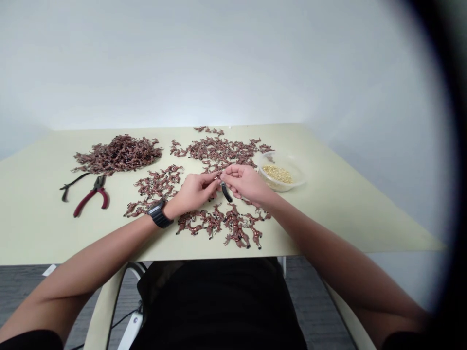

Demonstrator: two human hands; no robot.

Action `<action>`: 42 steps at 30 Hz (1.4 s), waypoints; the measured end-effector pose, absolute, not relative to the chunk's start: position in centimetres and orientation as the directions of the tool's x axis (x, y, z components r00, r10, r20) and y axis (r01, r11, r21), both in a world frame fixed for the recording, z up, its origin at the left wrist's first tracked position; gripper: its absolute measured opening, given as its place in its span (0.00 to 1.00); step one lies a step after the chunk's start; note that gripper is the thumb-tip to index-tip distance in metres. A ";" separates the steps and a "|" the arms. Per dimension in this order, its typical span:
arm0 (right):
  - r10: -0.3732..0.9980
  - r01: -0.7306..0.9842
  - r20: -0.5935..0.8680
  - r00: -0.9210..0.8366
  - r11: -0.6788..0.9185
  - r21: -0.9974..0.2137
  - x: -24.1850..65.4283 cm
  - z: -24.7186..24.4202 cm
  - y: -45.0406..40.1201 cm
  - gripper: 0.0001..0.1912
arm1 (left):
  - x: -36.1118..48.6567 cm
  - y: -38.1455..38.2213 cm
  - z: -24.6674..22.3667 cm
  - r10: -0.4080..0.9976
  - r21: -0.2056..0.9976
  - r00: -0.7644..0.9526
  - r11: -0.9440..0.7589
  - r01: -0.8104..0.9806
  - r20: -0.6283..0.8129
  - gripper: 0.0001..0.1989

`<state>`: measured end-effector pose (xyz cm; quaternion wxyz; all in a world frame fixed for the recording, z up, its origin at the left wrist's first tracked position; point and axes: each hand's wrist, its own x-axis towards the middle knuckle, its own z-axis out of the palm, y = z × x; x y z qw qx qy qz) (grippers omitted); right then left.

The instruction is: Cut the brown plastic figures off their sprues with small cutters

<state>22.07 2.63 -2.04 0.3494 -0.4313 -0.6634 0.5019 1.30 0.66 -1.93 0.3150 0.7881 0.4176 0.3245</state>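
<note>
My left hand (pixel 197 191) and my right hand (pixel 248 181) meet fingertip to fingertip over the middle of the table. Both are closed in a pinch, and what sits between the fingertips is too small and covered to make out. A curved black handle (pixel 226 193) shows just below the pinch, against my right fingers; whether that hand grips it I cannot tell. Small brown deer figurines lie around the hands: a group in front (pixel 237 226), another to the left (pixel 158 183), and a larger spread behind (pixel 222 149).
A heaped pile of brown deer figurines (pixel 120 153) is at the back left. Before it lie red-handled pliers (pixel 91 197) and a black-handled tool (pixel 75 183). A clear plastic bowl (pixel 297 177) with small gold-coloured pieces (pixel 278 173) stands right of my right hand. The pale table (pixel 346 209) meets a wall.
</note>
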 end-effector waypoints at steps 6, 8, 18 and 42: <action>0.734 0.464 0.420 -0.534 0.670 -0.580 22.7 -1.2 2.3 0.10 | 0.8 1.3 -1.7 0.832 0.989 0.555 -0.067 0.135 -0.020 0.18; 0.668 0.458 0.433 -0.605 0.737 -0.497 23.0 -1.2 2.4 0.11 | 0.7 1.5 -1.9 0.815 0.996 0.577 -0.003 0.090 -0.050 0.18; 0.652 0.475 0.401 -0.643 0.751 -0.459 23.0 -1.1 2.4 0.13 | 0.6 1.5 -2.3 0.810 0.996 0.582 0.024 0.081 -0.067 0.18; 0.715 0.475 0.392 -0.580 0.687 -0.550 23.0 -0.9 2.2 0.15 | 0.6 1.3 -1.8 0.804 0.995 0.594 -0.054 0.080 -0.004 0.19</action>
